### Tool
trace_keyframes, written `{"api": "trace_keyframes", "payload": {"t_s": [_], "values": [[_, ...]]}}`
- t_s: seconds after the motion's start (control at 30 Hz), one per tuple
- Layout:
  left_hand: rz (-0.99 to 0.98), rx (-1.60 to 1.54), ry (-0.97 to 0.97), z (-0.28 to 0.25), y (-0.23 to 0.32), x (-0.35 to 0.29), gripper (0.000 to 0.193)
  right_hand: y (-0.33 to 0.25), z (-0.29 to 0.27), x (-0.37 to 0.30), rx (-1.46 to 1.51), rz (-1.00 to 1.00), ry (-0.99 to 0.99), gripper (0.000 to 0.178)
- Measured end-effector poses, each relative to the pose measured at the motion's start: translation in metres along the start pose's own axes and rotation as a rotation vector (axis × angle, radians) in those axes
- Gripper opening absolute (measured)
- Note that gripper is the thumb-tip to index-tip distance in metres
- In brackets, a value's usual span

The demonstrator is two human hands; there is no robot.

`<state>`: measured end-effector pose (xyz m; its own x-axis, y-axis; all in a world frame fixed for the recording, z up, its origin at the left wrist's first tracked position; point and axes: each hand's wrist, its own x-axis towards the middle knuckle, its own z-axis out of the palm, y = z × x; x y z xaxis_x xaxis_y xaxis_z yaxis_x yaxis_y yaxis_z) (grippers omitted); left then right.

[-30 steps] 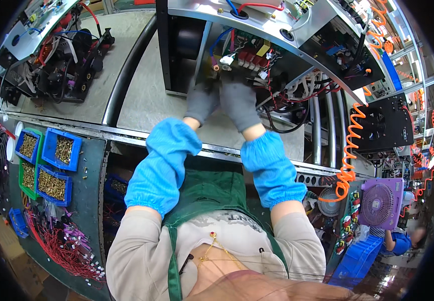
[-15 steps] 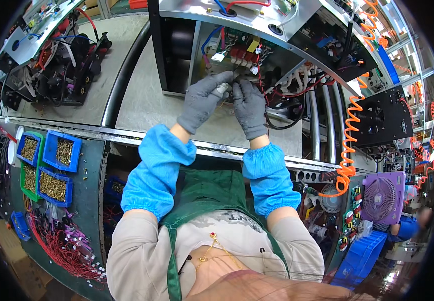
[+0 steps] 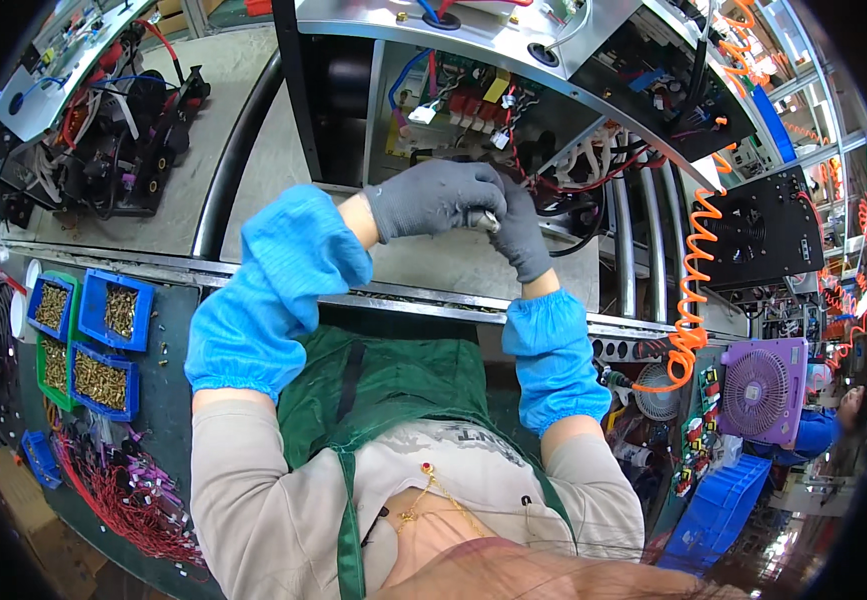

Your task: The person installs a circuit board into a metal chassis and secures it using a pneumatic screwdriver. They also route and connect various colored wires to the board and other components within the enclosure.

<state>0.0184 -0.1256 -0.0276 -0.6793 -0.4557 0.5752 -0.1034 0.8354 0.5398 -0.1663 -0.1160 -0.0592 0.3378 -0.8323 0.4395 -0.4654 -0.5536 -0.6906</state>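
Note:
Both my hands wear grey gloves and meet in front of an open metal housing (image 3: 378,110). My left hand (image 3: 428,203) reaches across from the left, its fingers curled closed against the right hand's fingers. A small pale, shiny piece (image 3: 484,220) shows at the left hand's thumb side, too small to name. My right hand (image 3: 523,238) points upward, fingers bent in and partly covered by the left hand. What it grips is hidden. Behind the hands, a circuit board (image 3: 468,100) with white connectors (image 3: 422,114) and red wires (image 3: 515,150) sits inside the housing.
Black and steel rollers (image 3: 238,160) cross the bench. At the left are blue bins (image 3: 116,308) of brass fittings and a bundle of red wires (image 3: 118,510). An orange coiled hose (image 3: 690,300) hangs at the right, near a purple fan (image 3: 761,392) and another person's blue sleeve (image 3: 815,433).
My left hand has swung right and turned sideways over the right hand's fingers. The right hand has shifted slightly right. Both have come nearer to me, away from the circuit board.

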Motion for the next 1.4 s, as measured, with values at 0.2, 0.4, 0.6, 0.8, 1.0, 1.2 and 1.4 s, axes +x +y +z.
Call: {"api": "trace_keyframes", "payload": {"t_s": [0.2,0.4,0.6,0.8,1.0,1.2,1.4], "values": [[-0.326,0.284,0.484,0.009,-0.002,0.006,0.02,0.019,0.0,0.002,-0.71,0.177,0.161,0.025],[-0.489,0.67,0.588,0.027,-0.021,0.007,0.011,0.006,0.005,0.009,-0.735,0.233,0.201,0.029],[-0.49,0.617,0.621,0.03,-0.046,0.003,0.019,-0.003,-0.012,0.0,-0.579,0.146,0.018,0.036],[-0.669,0.131,0.723,0.013,-0.006,-0.029,0.038,-0.036,-0.073,-0.093,-0.351,0.168,-0.546,0.04],[-0.762,-0.14,0.515,0.031,0.024,-0.112,0.033,0.016,-0.179,-0.186,-1.133,1.023,-0.876,0.056],[-0.695,-0.015,0.308,0.079,0.043,-0.143,0.022,0.059,-0.18,-0.23,-1.059,1.023,-0.738,0.064],[-0.713,-0.002,0.077,0.091,0.059,-0.167,0.023,0.073,-0.187,-0.245,-1.208,0.887,-1.18,0.045]]}}
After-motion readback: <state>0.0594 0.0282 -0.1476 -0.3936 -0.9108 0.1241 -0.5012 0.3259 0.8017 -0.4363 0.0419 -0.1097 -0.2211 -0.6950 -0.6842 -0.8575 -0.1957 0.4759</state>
